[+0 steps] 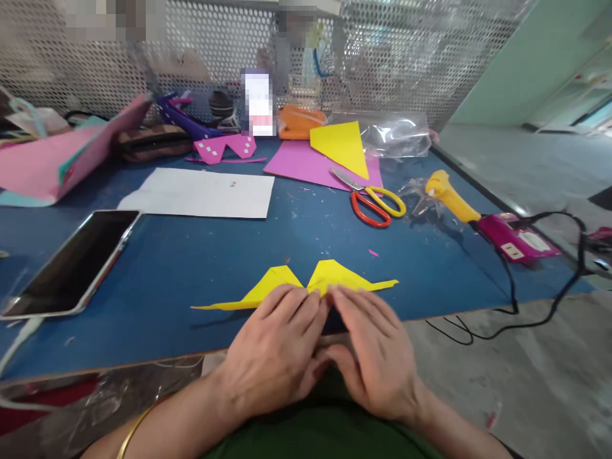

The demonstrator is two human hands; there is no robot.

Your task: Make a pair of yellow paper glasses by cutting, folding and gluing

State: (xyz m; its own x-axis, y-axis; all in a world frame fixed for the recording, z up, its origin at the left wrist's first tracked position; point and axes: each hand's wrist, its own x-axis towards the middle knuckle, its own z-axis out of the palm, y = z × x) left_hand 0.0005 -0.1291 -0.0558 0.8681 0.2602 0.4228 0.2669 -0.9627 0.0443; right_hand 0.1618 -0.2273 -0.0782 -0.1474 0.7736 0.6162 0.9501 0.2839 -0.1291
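Observation:
A pair of yellow paper glasses [329,274], with two peaked halves and a thin strip out to each side, lies at the front of the blue table. My left hand [275,347] covers the lower middle of it, its curled fingers gripping the near edge. Just to the right, my right hand [382,347] has its fingers pressed together on the same edge, with its thumb below. Both hands nearly meet at the centre, so the part under the fingertips is hidden.
Scissors [377,204] with red and yellow handles lie behind, near a yellow paper piece [344,146] and a purple sheet [296,162]. A yellow glue gun [452,194] with a black cord is at right. Pink paper glasses [229,148], white card [205,194] and a phone [74,261] are left.

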